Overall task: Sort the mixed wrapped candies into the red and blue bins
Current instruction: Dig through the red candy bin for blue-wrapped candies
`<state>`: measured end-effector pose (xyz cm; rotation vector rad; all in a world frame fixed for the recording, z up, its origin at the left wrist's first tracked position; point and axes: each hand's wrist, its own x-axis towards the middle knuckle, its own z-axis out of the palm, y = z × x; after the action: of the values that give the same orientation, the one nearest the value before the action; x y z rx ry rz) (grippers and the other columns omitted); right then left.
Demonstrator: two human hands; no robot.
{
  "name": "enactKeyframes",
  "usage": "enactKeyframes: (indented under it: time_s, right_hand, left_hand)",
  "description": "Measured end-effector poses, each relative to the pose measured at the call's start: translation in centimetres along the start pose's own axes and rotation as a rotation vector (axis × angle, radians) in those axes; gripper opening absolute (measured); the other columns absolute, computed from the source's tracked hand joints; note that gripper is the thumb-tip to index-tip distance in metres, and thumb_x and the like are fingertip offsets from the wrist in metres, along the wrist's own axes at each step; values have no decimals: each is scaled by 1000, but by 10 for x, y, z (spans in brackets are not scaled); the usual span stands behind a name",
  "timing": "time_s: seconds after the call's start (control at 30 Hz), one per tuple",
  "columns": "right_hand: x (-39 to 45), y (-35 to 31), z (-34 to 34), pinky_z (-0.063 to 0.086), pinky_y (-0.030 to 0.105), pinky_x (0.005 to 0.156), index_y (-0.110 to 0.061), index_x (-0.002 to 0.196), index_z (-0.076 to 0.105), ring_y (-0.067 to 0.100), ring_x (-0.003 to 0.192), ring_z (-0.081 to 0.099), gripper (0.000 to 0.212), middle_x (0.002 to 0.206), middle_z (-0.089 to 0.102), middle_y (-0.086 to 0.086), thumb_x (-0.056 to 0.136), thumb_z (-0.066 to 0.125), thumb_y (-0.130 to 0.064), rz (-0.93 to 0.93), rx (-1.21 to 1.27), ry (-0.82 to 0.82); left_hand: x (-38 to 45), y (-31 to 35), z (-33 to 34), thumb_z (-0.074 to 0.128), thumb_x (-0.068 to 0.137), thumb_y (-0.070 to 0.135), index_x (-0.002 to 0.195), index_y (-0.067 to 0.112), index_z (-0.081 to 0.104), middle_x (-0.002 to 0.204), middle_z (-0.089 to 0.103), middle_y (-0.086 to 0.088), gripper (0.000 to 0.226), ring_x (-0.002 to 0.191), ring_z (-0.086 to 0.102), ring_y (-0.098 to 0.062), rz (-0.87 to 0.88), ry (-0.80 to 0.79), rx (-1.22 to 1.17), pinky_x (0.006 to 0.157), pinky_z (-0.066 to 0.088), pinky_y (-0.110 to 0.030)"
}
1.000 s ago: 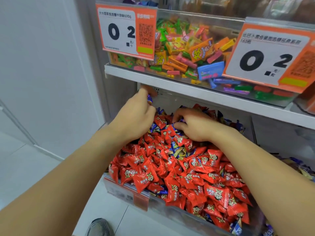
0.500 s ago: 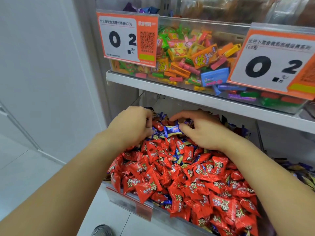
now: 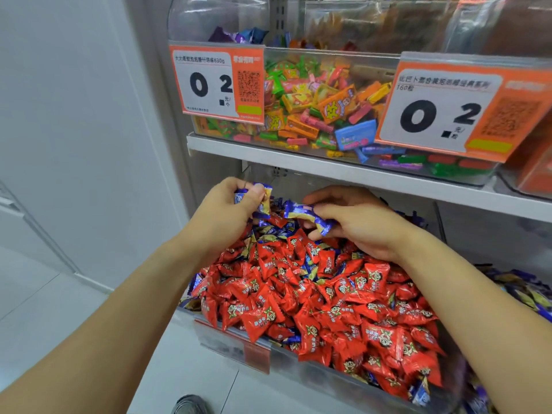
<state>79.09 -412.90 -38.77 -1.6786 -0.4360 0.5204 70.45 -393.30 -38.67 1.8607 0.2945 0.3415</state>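
Both bare forearms reach in from the near edge toward the far end of a clear bin (image 3: 301,370) heaped with wrapped candies. The left hand (image 3: 228,206) is raised a little above the pile, fingers curled closed around a bunch of blue-wrapped candies (image 3: 263,195); how many it grips cannot be told. The right hand (image 3: 355,222), palm down and resting on the pile's far side, pinches one blue-and-yellow candy (image 3: 307,215) between thumb and fingers, just right of the left hand's bunch.

The heap is mostly red candies (image 3: 322,297), far too many to count, with blue ones (image 3: 276,230) showing among them, chiefly at the far end under the hands. A second bin of dark blue candies (image 3: 519,289) sits just to the right.

A white shelf (image 3: 328,167) above carries a clear bin of many-coloured chewing-gum packs (image 3: 322,112), with two orange price labels (image 3: 218,83) clipped to the front, the second at far right (image 3: 457,110). A white wall (image 3: 74,115) and pale tiled floor (image 3: 33,309) lie to the left.
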Motion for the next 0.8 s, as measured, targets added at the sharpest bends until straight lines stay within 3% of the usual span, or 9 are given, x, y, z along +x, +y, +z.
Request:
enactKeyframes:
  time_s: [0.07,0.17,0.27,0.33,0.37,0.47,0.6,0.7,0.8]
  right_hand:
    - [-12,-4,11,63,37,74,-2,102,66,27,83,72,18,105,67,15,99,50,6,1,87,-21]
    - [-33,-5,22,63,39,72,1,107,64,28,82,72,19,108,66,26,99,48,8,-13,135,18]
    - [-60,-2,21,63,38,68,0,115,62,28,80,73,24,110,66,26,98,49,10,-34,163,59]
    - [-79,0,15,62,37,66,-4,114,64,30,83,74,26,111,68,21,97,51,10,-19,161,63]
    - [-88,1,11,62,37,66,-5,113,66,32,84,75,27,111,68,19,97,51,10,-14,145,74]
    - [-110,4,-4,62,47,78,-16,113,69,33,79,75,31,119,66,8,97,53,5,-17,1,149]
    - [-129,2,-17,52,66,85,-34,130,60,33,69,74,49,121,63,6,97,54,1,-32,-69,176]
    - [-141,-5,-23,50,67,88,-44,137,53,27,66,75,59,120,61,-4,96,53,0,-45,-185,141]
    - [-155,-13,-35,57,45,77,-43,129,59,18,61,73,52,124,60,-19,95,52,-5,-56,-340,103]
  left_hand:
    - [-7,2,8,56,98,33,97,14,53,83,63,-5,19,65,63,-13,-30,-59,-86,58,48,-25]
    - [-19,6,16,54,100,27,98,14,50,82,60,-3,14,65,62,-14,13,-175,-108,60,48,-24]
    - [-30,9,18,55,99,20,98,8,49,74,57,5,13,61,48,-19,77,-297,-88,52,41,-22]
    - [-37,11,18,59,96,17,94,6,49,75,57,-1,15,57,42,-19,115,-377,-74,52,36,-27]
    - [-41,12,19,64,93,16,91,4,50,79,60,-8,18,58,48,-19,142,-404,-70,56,40,-29]
    - [-48,14,23,74,84,25,86,5,55,99,62,-22,28,82,60,-25,233,-431,-7,79,48,-38]
    - [-55,22,37,70,83,38,91,19,56,93,59,-16,25,79,50,-48,305,-483,55,79,43,-60]
    - [-61,29,55,66,88,31,104,22,52,90,60,4,23,74,52,-33,359,-494,107,73,49,-52]
    - [-69,42,79,63,95,25,122,24,52,95,65,8,29,82,64,-14,418,-476,218,83,51,-36]
